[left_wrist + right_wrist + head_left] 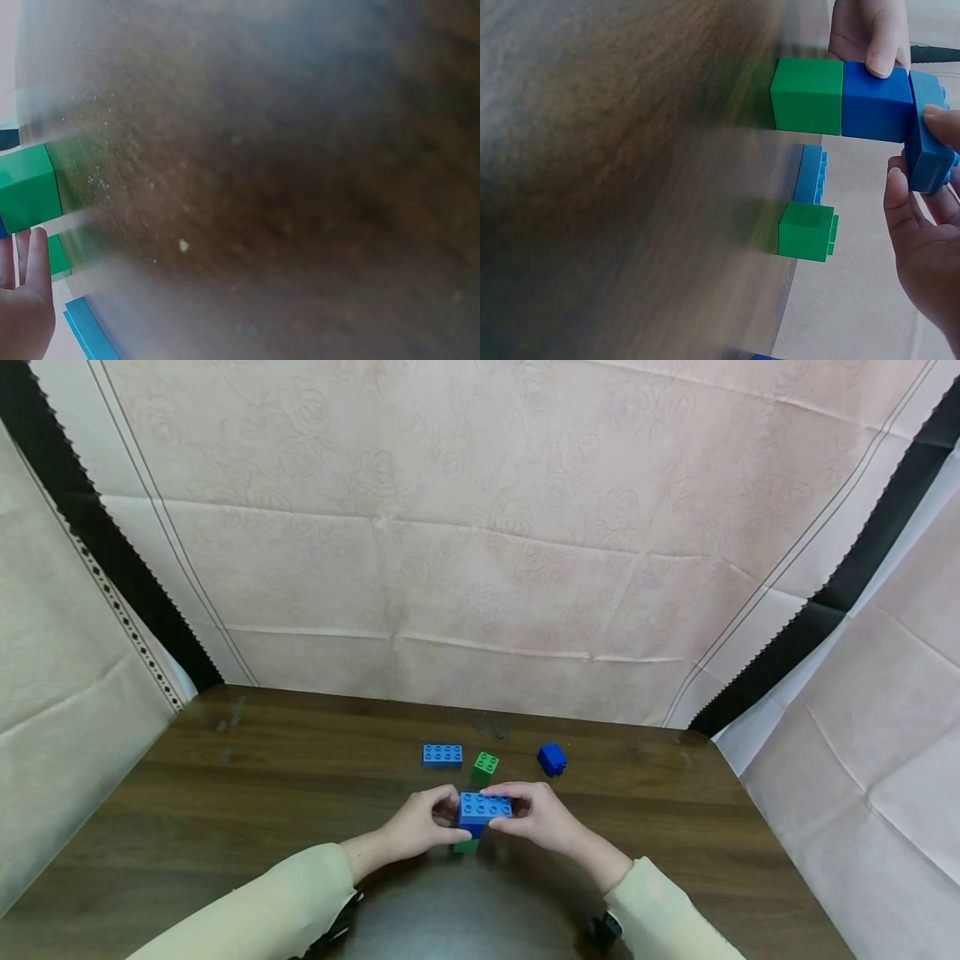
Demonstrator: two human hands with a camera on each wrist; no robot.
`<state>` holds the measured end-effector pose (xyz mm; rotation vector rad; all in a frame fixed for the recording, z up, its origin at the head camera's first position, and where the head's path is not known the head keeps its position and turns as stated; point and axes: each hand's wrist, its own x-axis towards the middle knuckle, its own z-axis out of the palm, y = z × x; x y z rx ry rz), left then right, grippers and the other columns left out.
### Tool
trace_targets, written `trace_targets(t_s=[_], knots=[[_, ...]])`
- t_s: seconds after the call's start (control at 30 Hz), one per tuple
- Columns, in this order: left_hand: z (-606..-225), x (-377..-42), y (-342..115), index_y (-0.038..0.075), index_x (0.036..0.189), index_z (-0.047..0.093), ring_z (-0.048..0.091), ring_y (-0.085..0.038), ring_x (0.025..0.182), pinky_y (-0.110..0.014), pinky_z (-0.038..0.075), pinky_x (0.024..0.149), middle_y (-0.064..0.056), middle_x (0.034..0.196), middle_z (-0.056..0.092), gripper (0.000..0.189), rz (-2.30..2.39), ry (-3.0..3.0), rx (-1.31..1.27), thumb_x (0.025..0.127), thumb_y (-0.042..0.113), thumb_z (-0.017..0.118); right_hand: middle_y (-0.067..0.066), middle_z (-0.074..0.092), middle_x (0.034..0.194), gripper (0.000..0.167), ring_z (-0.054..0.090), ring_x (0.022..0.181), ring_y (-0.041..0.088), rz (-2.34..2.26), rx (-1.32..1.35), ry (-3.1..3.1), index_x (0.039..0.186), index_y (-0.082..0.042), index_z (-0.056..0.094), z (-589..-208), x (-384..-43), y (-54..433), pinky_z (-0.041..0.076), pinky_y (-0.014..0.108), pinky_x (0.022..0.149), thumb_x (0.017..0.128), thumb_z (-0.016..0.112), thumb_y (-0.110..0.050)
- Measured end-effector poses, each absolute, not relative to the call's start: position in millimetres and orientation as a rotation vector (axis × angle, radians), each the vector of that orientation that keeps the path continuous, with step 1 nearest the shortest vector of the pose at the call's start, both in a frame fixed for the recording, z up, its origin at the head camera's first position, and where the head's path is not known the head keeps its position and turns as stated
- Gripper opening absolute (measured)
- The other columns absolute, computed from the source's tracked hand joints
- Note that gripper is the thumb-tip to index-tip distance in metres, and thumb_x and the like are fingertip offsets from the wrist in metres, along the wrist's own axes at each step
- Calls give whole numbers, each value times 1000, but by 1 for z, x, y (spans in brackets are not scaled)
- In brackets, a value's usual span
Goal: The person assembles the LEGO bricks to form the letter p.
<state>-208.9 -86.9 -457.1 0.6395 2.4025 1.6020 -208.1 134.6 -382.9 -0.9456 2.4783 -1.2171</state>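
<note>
A light blue toy brick (pixel 486 807) sits over a dark blue block (pixel 876 103), which is joined to a green block (pixel 806 97) standing on the table. My right hand (pixel 543 817) pinches the light blue brick between thumb and fingers at its right end. In the right wrist view that brick looks slightly tilted against the dark blue block and sticks out past it on one side. My left hand (pixel 416 823) holds the stack from the left, its thumb on the dark blue block. Whether the studs are fully engaged is hidden.
Beyond the hands on the brown table (pixel 300 777) lie another light blue brick (pixel 442 755), a small green block (pixel 485 766) and a dark blue block (pixel 552 759) on its side. Pale cloth (pixel 450 568) hangs behind the table's far edge.
</note>
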Motion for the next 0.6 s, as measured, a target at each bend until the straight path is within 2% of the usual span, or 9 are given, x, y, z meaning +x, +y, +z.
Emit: trace_targets(t_s=[0.23,0.4,0.6], knots=[[-461,-211,-86,7,98,53,60,-20,93,-43,54,85,-9,102,63,27,1606,2404,636,81,15,73,15,66,110,35,52,80,13,-1205,-961,2489,119,-3,62,-405,-222,139,49,21,67,85,67,-10],[-459,-210,-87,9,98,54,59,-18,93,-40,54,85,-8,102,63,29,1593,2408,631,80,19,74,10,66,110,36,51,77,10,-1193,-976,2491,119,-9,63,-413,-228,141,47,19,63,85,69,-18],[-456,-208,-87,10,97,54,60,-17,93,-37,55,85,-7,101,63,30,1581,2414,645,80,24,74,10,67,111,36,52,76,9,-1184,-1016,2486,119,-10,63,-413,-230,142,49,19,62,85,69,-20]])
